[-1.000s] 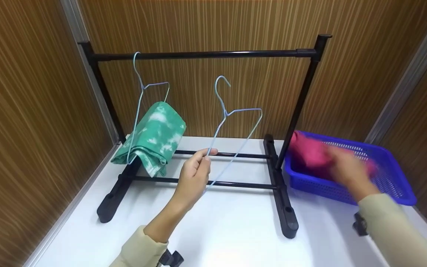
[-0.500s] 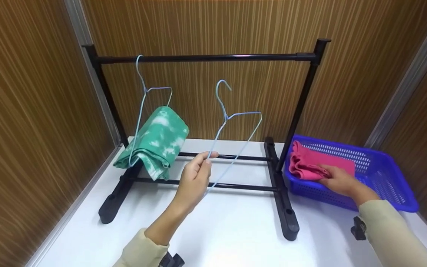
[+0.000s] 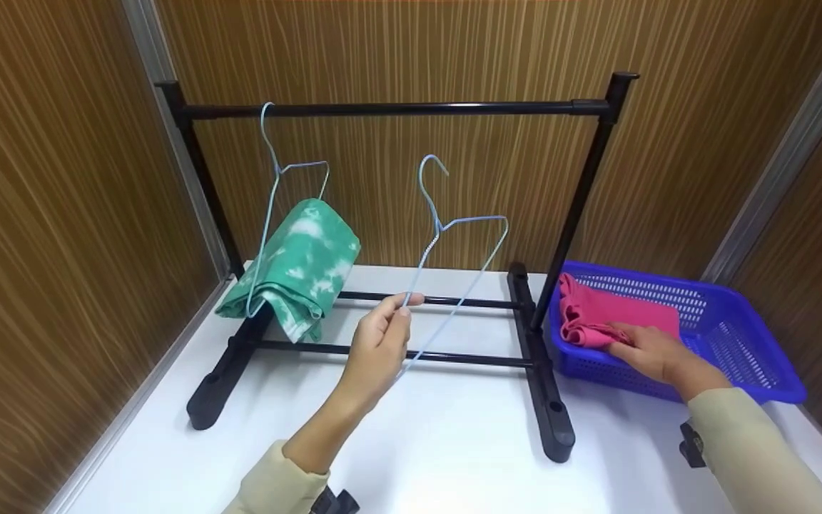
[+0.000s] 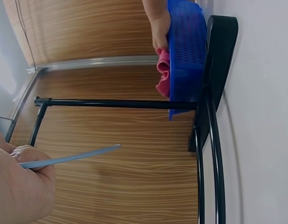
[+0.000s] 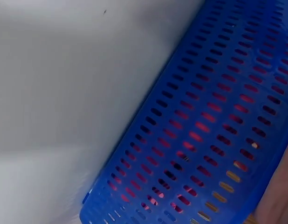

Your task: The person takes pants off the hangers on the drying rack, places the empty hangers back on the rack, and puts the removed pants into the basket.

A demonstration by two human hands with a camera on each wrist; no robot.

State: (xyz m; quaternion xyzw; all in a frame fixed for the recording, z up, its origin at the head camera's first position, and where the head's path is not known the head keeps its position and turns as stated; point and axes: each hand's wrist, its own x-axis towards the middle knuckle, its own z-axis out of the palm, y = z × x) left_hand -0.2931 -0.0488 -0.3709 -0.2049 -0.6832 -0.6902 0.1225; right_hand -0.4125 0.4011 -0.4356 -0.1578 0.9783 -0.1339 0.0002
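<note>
My left hand (image 3: 380,343) grips the lower side of a light-blue wire hanger (image 3: 481,218), held up with its hook free, in front of the rack. In the left wrist view, one end of the wire hanger (image 4: 83,156) juts out from the fingers. A folded pink cloth (image 3: 621,314) lies in the left part of a blue plastic basket (image 3: 746,343). At its front edge, my right hand (image 3: 657,353) pinches the cloth; some of its fingers are hidden. Through the basket slots in the right wrist view, pink cloth (image 5: 200,126) shows.
A black clothes rack (image 3: 411,108) stands on the white table (image 3: 454,442). From its bar, at the left, hangs another wire hanger (image 3: 266,207) with a folded green-and-white cloth (image 3: 311,250) over it. Wood-grain panels (image 3: 382,43) enclose the back and sides.
The right hand, blurred a second ago as it moved the pink cloth, has settled at the cloth's front edge. The cloth now lies flatter in the basket. The left hand barely moved.
</note>
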